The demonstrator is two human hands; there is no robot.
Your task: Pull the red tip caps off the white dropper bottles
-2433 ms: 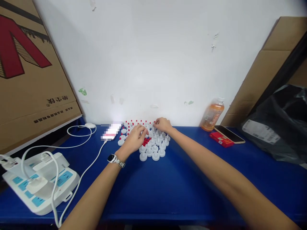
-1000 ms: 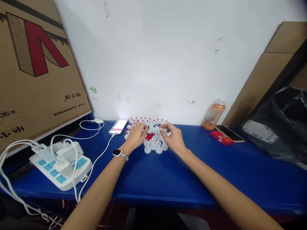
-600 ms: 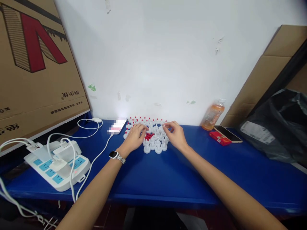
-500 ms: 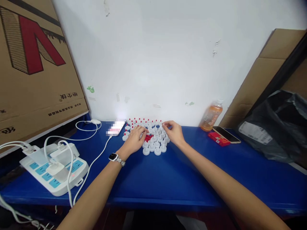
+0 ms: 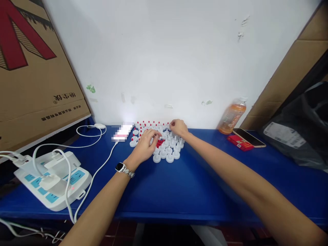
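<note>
A cluster of several small white nozzle caps (image 5: 169,152) stands on the blue table (image 5: 179,184) near the wall, and the back rows carry red tips (image 5: 150,123). A small heap of loose red caps (image 5: 160,142) lies in the middle of the cluster. My left hand (image 5: 146,145), with a wristwatch (image 5: 121,168) on the wrist, rests over the cluster's left side, fingers curled in a pinch above the red heap. My right hand (image 5: 178,127) reaches to the back row, fingertips pinched on something too small to name.
A white power strip (image 5: 53,181) with plugged chargers and cables sits at the left. A lit phone (image 5: 121,133) lies left of the caps. An orange drink bottle (image 5: 232,116), a red box (image 5: 239,142) and another phone (image 5: 248,137) stand right. Cardboard boxes flank both sides, and a black bag (image 5: 302,136) lies far right.
My right hand has moved from the cluster's right side up to the back row near the wall. My left hand has stayed over the left of the cluster. The view has shifted slightly.
</note>
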